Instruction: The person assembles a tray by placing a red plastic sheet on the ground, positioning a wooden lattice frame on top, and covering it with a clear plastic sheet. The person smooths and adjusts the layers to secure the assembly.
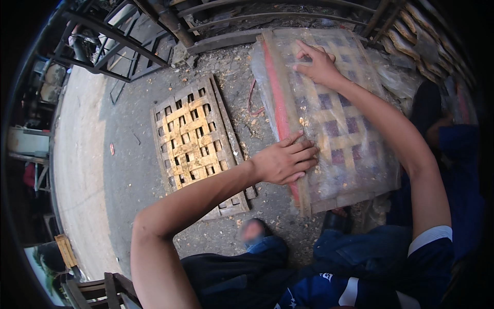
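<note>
A woven wooden-slat crate [337,136] covered in clear plastic stands before me on the right, with dark reddish contents showing through its gaps. A red strip [278,108] and a wooden batten [282,87] run along its left edge. My left hand [289,158] lies palm down across that edge near the close corner, fingers spread on the plastic. Toward the far end, my right hand [317,64] is over the crate's top with thumb and forefinger stretched apart; whether it touches the plastic I cannot tell. Neither hand grips anything.
A woven slat panel [189,141] lies on the ground left of the crate. Dark metal frames [110,46] stand at the far left, a wooden rail [226,41] at the back, stacked slatted pieces [422,41] at far right. Another person's dark clothing [460,154] shows at right.
</note>
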`<state>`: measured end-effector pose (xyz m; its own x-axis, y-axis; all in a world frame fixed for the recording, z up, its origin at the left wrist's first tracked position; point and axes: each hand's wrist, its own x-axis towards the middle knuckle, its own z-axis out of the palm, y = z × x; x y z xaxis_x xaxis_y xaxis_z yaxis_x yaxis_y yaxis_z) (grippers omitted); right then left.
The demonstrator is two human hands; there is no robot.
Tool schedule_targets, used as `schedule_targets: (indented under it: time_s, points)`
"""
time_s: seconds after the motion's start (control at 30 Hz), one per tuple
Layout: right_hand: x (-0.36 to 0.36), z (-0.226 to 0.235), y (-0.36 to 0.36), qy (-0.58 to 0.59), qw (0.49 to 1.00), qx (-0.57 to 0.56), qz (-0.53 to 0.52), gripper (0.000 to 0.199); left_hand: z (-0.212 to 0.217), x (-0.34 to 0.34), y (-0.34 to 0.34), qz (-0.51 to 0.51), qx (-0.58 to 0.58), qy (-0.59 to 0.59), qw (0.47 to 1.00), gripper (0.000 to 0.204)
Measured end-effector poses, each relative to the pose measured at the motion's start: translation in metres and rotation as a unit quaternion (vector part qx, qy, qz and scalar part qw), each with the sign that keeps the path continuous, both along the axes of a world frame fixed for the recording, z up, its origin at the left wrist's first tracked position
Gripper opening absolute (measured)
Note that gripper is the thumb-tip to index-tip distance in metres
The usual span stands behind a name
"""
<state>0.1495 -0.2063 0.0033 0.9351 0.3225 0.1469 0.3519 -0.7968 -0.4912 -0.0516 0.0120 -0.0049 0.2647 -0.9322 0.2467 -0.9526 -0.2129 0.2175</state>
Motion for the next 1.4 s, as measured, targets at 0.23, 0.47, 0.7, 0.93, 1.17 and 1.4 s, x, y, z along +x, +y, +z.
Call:
schedule_targets:
  time_s: [0.23,0.47,0.7,0.93,1.17,1.4]
  points:
    - [0.001,0.002,0.002,0.034,0.999,0.023,0.036,0.083,0.002,-0.001,0.0,0.002,0.004,-0.009,1.0,0.044]
    - [0.007,-0.019,0.017,-0.136,0.99,0.024,-0.022,0.094,0.006,-0.003,0.001,0.004,0.014,0.003,1.0,0.042]
    - [-0.03,0.015,0.007,0.132,0.99,-0.002,0.047,0.093,0.008,-0.002,-0.002,-0.001,0.012,-0.003,1.0,0.043]
    - [-0.041,-0.005,0.008,-0.044,0.999,-0.006,0.012,0.082,0.004,-0.002,-0.006,-0.005,0.0,-0.042,0.999,0.042]
    - [-0.082,0.013,-0.03,-0.062,0.989,-0.048,0.122,0.07,0.019,-0.018,0.002,-0.033,0.023,-0.027,0.999,0.057]
    - [-0.13,0.006,-0.097,-0.041,0.979,-0.164,0.114,0.062,0.028,0.031,-0.006,0.064,0.135,-0.052,0.987,0.076]
